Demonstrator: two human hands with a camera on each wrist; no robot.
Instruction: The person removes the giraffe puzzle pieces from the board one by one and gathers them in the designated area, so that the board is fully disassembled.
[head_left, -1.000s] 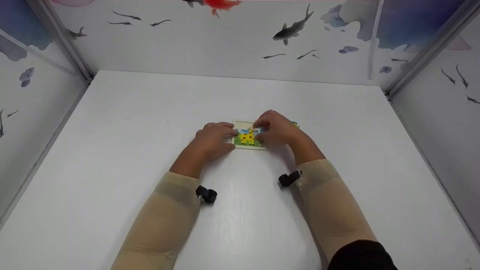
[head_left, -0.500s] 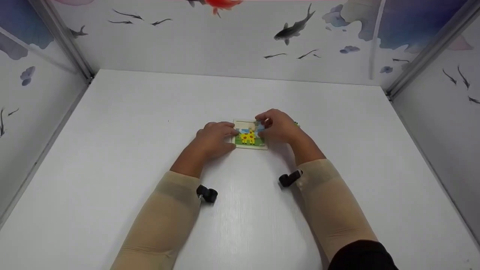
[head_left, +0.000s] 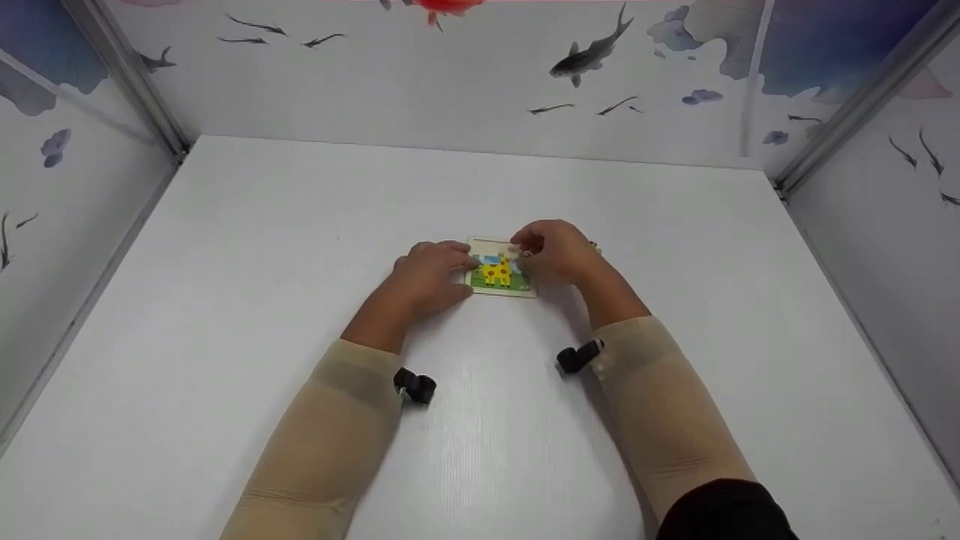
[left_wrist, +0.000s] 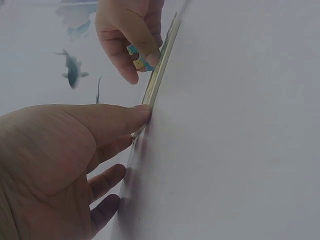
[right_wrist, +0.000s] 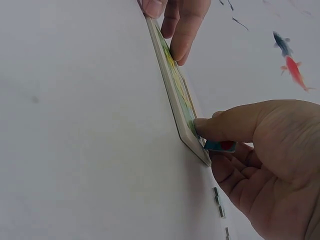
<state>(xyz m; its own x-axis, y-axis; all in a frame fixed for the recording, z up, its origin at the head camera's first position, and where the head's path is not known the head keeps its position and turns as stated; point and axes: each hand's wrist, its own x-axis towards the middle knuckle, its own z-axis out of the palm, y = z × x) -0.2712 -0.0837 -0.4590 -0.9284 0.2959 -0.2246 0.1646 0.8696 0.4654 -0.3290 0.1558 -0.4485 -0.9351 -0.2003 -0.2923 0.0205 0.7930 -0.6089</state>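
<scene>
A small wooden jigsaw puzzle board (head_left: 499, 292) with a yellow giraffe (head_left: 496, 271) on blue and green lies mid-table; bare wood shows along its far side. My left hand (head_left: 433, 277) rests at its left end, thumb (left_wrist: 131, 118) on the near corner and fingertips reaching onto the top, fingers fairly straight. Over the board's right end, my right hand (head_left: 556, 251) pinches a puzzle piece (right_wrist: 220, 146) between thumb and fingers. Blue and red show on that piece in the right wrist view, blue and yellow in the left wrist view. From the head, the fingers mostly hide it.
Behind the right hand lie several loose puzzle pieces (head_left: 595, 246), seen edge-on as small dark-sided pieces (right_wrist: 218, 201) in the right wrist view. The white table (head_left: 480, 420) ends at a back wall (head_left: 450, 97) printed with fish, with panels on both sides.
My right hand has shifted slightly at the board's right end, and the piece, seen tilted up half a second ago, is now mostly hidden by the fingers. The left hand stays at the left edge.
</scene>
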